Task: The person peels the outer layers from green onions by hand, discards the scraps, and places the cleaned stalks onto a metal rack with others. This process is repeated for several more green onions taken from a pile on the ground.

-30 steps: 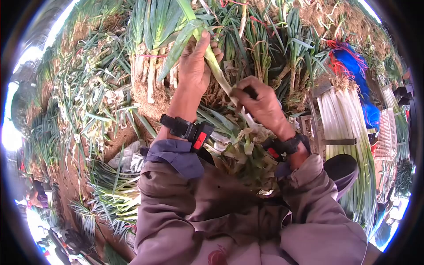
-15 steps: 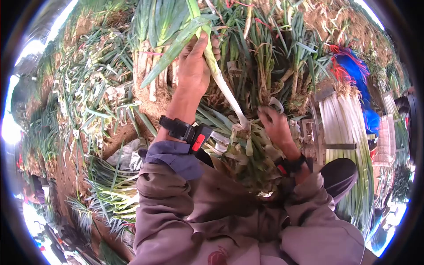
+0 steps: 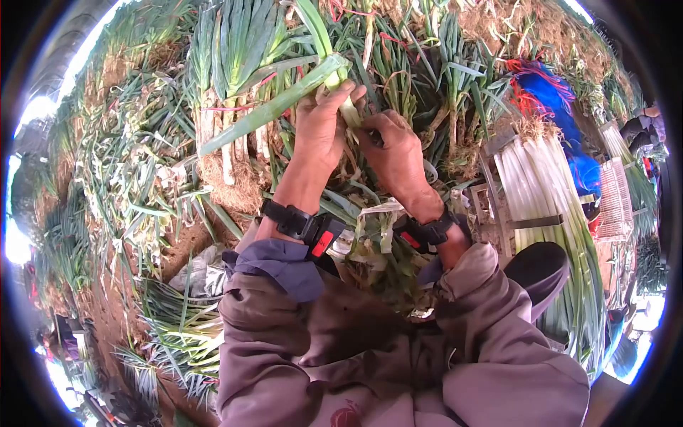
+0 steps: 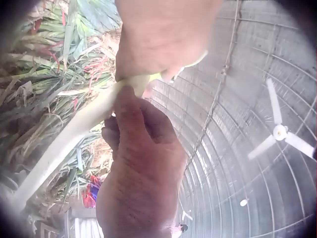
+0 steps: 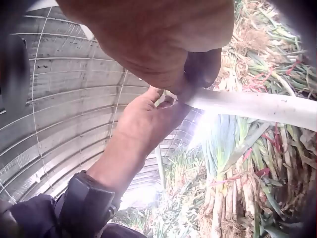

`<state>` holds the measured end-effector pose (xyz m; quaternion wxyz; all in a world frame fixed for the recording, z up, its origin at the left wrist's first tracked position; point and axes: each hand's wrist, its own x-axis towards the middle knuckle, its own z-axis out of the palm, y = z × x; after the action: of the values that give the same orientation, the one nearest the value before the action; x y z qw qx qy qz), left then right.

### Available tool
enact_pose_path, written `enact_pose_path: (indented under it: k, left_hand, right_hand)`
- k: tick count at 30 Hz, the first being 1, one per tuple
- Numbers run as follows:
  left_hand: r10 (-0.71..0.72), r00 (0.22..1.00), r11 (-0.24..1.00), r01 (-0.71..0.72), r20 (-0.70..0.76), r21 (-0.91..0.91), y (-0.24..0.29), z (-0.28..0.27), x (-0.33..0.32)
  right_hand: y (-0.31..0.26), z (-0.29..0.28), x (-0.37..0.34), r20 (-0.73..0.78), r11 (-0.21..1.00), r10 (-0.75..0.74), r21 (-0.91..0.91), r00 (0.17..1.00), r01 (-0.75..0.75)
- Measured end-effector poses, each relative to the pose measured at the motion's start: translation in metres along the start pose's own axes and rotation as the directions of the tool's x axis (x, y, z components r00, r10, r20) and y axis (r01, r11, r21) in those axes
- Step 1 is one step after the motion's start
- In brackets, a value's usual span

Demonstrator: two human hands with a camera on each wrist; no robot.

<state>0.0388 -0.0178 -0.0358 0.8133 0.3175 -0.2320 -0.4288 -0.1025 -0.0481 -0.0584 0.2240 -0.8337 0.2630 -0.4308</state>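
My left hand (image 3: 320,128) grips a leek (image 3: 274,107) around the upper part of its stalk, with a broad green leaf bending off to the left. Close beside it, my right hand (image 3: 395,153) pinches the same stalk just below, thumb and forefinger together. The white shank (image 4: 64,141) extends bare past both hands in the left wrist view. From the right wrist, the shank (image 5: 262,106) runs out to the right edge, and my left hand (image 5: 143,124) shows behind the pinching fingers. The leek's root end is hidden from the head camera.
Tied bundles of leeks (image 3: 238,64) with roots stand ahead. Peeled leaves (image 3: 370,256) are heaped between the knees. Trimmed white leeks (image 3: 541,185) lie on a rack at the right, near blue and red twine (image 3: 555,99). More leeks (image 3: 181,320) lie at lower left.
My right hand went down and right, away from the stalk, then came back up to pinch it beside the left hand. The left hand kept its grip while the leaf swung out leftward.
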Motion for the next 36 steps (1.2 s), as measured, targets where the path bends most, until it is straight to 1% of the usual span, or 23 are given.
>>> enact_pose_path:
  k: [2, 4, 5, 7, 8, 9, 11, 12, 13, 15, 17, 19, 20, 21, 23, 25, 26, 28, 29, 31, 32, 34, 36]
  left_hand:
    - [-0.037, 0.999, 0.999, 0.037, -0.002, -0.008, 0.001, -0.002, 0.000]
    - [-0.067, 0.998, 0.998, 0.067, -0.015, -0.015, 0.001, -0.003, 0.000]
    - [-0.060, 0.998, 0.998, 0.059, -0.015, -0.014, 0.003, -0.004, 0.001]
    - [-0.079, 0.997, 0.997, 0.079, -0.015, 0.004, 0.005, -0.007, 0.000]
    - [-0.079, 0.997, 0.997, 0.079, -0.019, 0.005, 0.006, -0.008, 0.000]
    - [-0.079, 0.997, 0.997, 0.079, -0.022, 0.005, 0.006, -0.008, 0.001]
    - [-0.022, 0.999, 0.996, 0.026, -0.050, 0.089, 0.011, 0.000, -0.001]
    - [-0.026, 0.994, 0.997, 0.033, -0.103, 0.073, 0.014, 0.004, -0.002]
    - [-0.027, 0.994, 0.997, 0.035, -0.104, 0.073, 0.016, 0.004, -0.001]
    - [-0.001, 0.999, 1.000, 0.000, -0.039, -0.014, 0.024, 0.000, 0.007]
    - [-0.005, 0.993, 0.999, 0.001, -0.117, -0.033, 0.034, -0.003, 0.015]
    - [0.046, 0.994, 0.996, -0.054, -0.104, -0.071, 0.043, -0.010, 0.019]
    - [0.047, 0.993, 0.996, -0.054, -0.104, -0.069, 0.043, -0.011, 0.020]
    - [0.075, 0.992, 0.993, -0.084, -0.104, -0.085, 0.043, -0.012, 0.020]
    - [0.103, 0.989, 0.989, -0.113, -0.103, -0.099, 0.044, -0.014, 0.022]
    - [0.160, 0.978, 0.983, -0.170, -0.133, -0.069, 0.044, -0.015, 0.022]
    - [0.158, 0.979, 0.983, -0.168, -0.131, -0.069, 0.045, -0.014, 0.019]
    - [0.169, 0.978, 0.983, -0.176, -0.126, -0.049, 0.048, -0.008, 0.016]
    - [0.169, 0.978, 0.983, -0.176, -0.123, -0.049, 0.048, -0.009, 0.020]
    - [0.145, 0.988, 0.989, -0.147, -0.056, -0.030, 0.044, -0.014, 0.018]
    - [0.092, 0.994, 0.996, -0.091, -0.066, 0.027, 0.044, -0.005, 0.015]
    - [0.041, 0.999, 0.995, -0.039, -0.027, 0.087, 0.027, -0.002, 0.013]
    - [-0.016, 1.000, 0.990, 0.016, -0.005, 0.140, 0.010, 0.014, 0.003]
  right_hand:
    - [-0.008, -0.005, 0.002, 0.030, 0.998, -0.024, -0.061, 0.999, 0.025]
    - [-0.017, -0.011, 0.000, 0.041, 0.941, -0.288, -0.173, 0.957, 0.291]
    - [-0.015, -0.011, -0.003, 0.039, 0.939, -0.295, -0.171, 0.955, 0.297]
    - [-0.009, -0.011, -0.009, 0.088, 0.948, -0.309, -0.056, 0.947, 0.315]
    - [-0.008, -0.011, -0.011, 0.032, 0.962, -0.269, 0.043, 0.962, 0.268]
    - [-0.006, -0.013, -0.013, 0.035, 0.963, -0.269, 0.045, 0.963, 0.267]
    - [-0.007, -0.018, -0.012, 0.073, 0.969, -0.175, 0.187, 0.982, 0.159]
    - [-0.009, -0.020, -0.015, 0.109, 0.961, -0.152, 0.250, 0.982, 0.121]
    - [-0.012, -0.024, -0.018, 0.110, 0.961, -0.151, 0.251, 0.982, 0.119]
    - [-0.016, -0.035, -0.026, 0.367, 0.925, 0.010, 0.350, 0.930, -0.148]
    - [-0.010, -0.045, -0.040, 0.408, 0.906, 0.025, 0.378, 0.913, -0.193]
    - [0.003, -0.056, -0.058, 0.541, 0.822, 0.176, 0.379, 0.823, -0.425]
    - [0.010, -0.059, -0.065, 0.502, 0.858, 0.147, 0.363, 0.852, -0.363]
    - [0.017, -0.062, -0.073, 0.502, 0.858, 0.146, 0.365, 0.852, -0.362]
    - [0.033, -0.067, -0.091, 0.633, 0.874, 0.278, 0.145, 0.723, -0.464]
    - [0.064, -0.058, -0.131, 0.657, 0.924, 0.353, -0.132, 0.666, -0.360]
    - [0.087, -0.053, -0.161, 0.656, 0.923, 0.354, -0.132, 0.667, -0.361]
    - [0.128, -0.046, -0.207, 0.850, 0.951, 0.308, -0.267, 0.427, -0.155]
    - [0.116, -0.048, -0.190, 0.849, 0.951, 0.308, -0.267, 0.430, -0.155]
    - [0.090, -0.057, -0.159, 0.703, 0.958, 0.287, -0.205, 0.650, -0.201]
    - [0.089, -0.055, -0.144, 0.515, 0.963, 0.269, -0.124, 0.814, -0.239]
    - [0.049, -0.067, -0.077, 0.328, 0.913, 0.363, 0.060, 0.872, -0.403]
    - [0.032, -0.071, -0.022, 0.243, 0.861, 0.434, 0.172, 0.868, -0.479]
